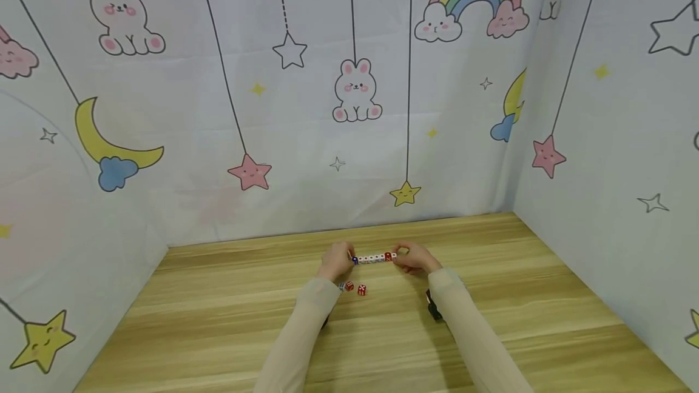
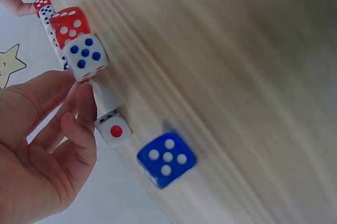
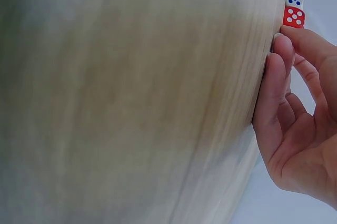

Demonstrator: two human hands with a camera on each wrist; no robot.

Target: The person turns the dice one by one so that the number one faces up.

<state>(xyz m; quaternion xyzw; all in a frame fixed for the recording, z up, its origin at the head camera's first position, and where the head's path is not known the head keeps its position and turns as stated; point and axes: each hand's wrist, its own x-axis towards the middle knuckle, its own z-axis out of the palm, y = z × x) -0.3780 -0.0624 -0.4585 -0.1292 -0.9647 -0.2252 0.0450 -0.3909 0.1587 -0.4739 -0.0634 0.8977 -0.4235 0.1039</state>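
A straight row of dice (image 1: 373, 259) lies on the table between the two hands, mostly white, with a blue die (image 1: 355, 261) at its left end. Near the right end sits a red die (image 1: 388, 256), with a white die (image 1: 394, 256) beyond it. My left hand (image 1: 337, 260) pinches the blue die, which nearer dice hide in the left wrist view. At the other end my right hand (image 1: 415, 258) has thumb and fingertips on the white die; in the right wrist view these fingers cover it, right against the red die (image 3: 294, 17).
Loose dice lie nearer the body, by the left wrist: a red die (image 1: 362, 290), another red die (image 1: 349, 285) and a white die (image 2: 86, 57). A blue die (image 2: 166, 159) and a white die with a red dot (image 2: 113, 128) also lie there. Patterned cloth (image 1: 306, 199) hangs behind the table.
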